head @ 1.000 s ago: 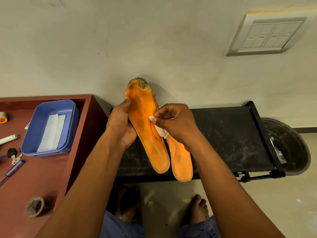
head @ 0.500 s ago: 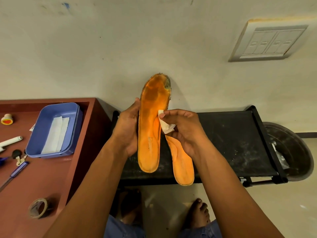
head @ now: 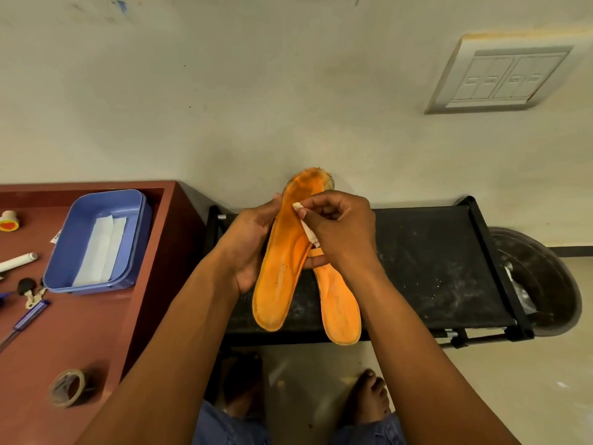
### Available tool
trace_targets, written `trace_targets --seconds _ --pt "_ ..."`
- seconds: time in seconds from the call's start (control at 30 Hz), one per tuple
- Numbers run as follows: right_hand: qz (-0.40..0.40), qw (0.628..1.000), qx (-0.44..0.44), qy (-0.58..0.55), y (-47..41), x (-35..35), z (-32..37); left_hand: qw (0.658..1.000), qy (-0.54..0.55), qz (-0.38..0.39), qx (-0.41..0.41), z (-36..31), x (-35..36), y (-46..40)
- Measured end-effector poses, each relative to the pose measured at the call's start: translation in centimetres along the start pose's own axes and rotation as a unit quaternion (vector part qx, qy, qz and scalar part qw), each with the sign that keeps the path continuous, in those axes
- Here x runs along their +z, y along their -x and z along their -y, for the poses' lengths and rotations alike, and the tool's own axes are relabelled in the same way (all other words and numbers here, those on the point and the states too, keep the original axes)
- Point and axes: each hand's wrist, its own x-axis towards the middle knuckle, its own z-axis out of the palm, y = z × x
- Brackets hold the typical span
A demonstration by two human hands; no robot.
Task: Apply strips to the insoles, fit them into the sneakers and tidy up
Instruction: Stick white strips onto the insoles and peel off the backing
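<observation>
Two worn orange insoles are held up in front of me over the black stand. My left hand [head: 253,242] grips the front insole [head: 282,261] by its left edge, toe end pointing up. A second insole [head: 340,306] lies behind it, angled down to the right. My right hand [head: 340,232] pinches a white strip [head: 308,231] against the right edge of the front insole; part of the strip is hidden under the fingers. More white strips [head: 101,250] lie in the blue tray [head: 80,220]. No sneakers are in view.
A red-brown table [head: 80,332] at left carries the tray, a tape roll [head: 67,387], a white tube [head: 17,261], keys [head: 30,290] and a pen [head: 29,317]. The black stand [head: 433,268] sits against the wall, a dark bin [head: 542,281] to its right. My bare feet are below.
Both hands and the insoles have shifted right and slightly lower in view. The front insole tilted from upright to lean right, and my right hand slid the strip higher along its edge.
</observation>
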Motion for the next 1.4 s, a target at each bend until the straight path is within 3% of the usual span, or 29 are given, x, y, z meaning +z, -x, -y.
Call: trace_targets --seconds 0.13,0.23,0.37,0.73,1.0,1.3,1.4 --pt "0.033 0.994 -0.066 0.083 -0.2 0.6 -0.5 0.999 0.005 -0.038 0.012 0.4 -0.4 -0.6" --pt "0.120 0.981 -0.081 0.130 0.0 1.2 -0.6 0.996 0.045 -0.069 0.028 0.2 -0.9 -0.8" --pt "0.217 0.963 -0.081 0.138 0.5 1.6 -0.7 0.990 0.088 -0.103 0.038 -0.3 -1.3 -0.5" --pt "0.328 0.936 -0.053 0.115 0.5 0.0 0.3 0.984 0.108 -0.134 0.046 -0.2 -1.2 -0.3" --pt "0.198 0.963 -0.068 0.171 0.7 1.5 -0.4 0.980 0.110 -0.151 0.069 0.3 -1.3 -1.1" --pt "-0.014 0.969 -0.081 0.232 0.1 1.4 -1.0 0.995 0.082 -0.048 0.002 1.1 0.5 -0.8" --pt "-0.021 0.978 -0.098 0.183 -0.1 1.2 -1.1 0.996 0.084 -0.040 -0.011 1.0 0.5 -0.7"
